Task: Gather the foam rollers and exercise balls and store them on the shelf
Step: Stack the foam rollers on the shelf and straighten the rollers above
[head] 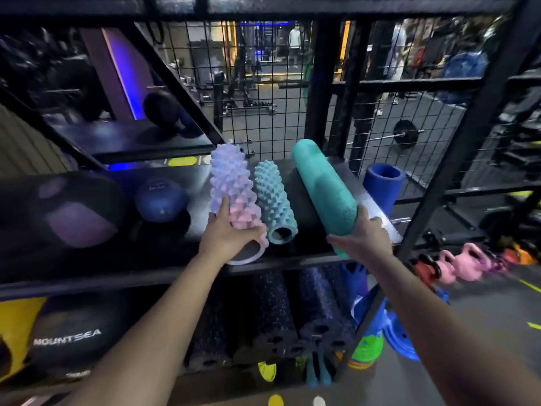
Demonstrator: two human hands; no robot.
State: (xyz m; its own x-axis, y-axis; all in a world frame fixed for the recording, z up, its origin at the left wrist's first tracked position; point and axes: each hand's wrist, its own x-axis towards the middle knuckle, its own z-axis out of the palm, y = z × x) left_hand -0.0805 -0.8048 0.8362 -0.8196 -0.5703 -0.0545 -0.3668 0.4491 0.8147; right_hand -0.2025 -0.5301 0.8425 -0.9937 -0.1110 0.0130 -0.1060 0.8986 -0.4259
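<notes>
A person's two bare arms reach forward to the middle board of a black metal shelf [292, 260] with a wire mesh back [263, 92].

The left hand [231, 234] grips the near end of a pink and lilac spiked roller [229, 186] – thumb along its left side, fingers curled over the top. This roller lies near the middle of the board, running front to back, and its hollow near end juts past the front edge.

Just beside it on the right lies a pale blue spiked roller [273, 197], parallel to it, with its open end facing the front edge. No hand touches it.

The right hand [361, 235] holds the near end of a smooth teal roller [320, 186], thumb on top and fingers wrapped under it. The roller slants across the right part of the board, its far end towards the back edge and its near end out past the front edge – whether it rests on the board cannot be told.

Left of the rollers a blue ball [161, 200] sits on the same board. Beyond the board's right edge a dark blue hollow roller [383, 183] stands upright.

On the board below lie black speckled rollers [278, 315], ends forward, and to their left sits a black ball marked MOUNTSEA [67, 338]. Pink kettlebells [465, 265] sit on the floor to the right of the shelf.
</notes>
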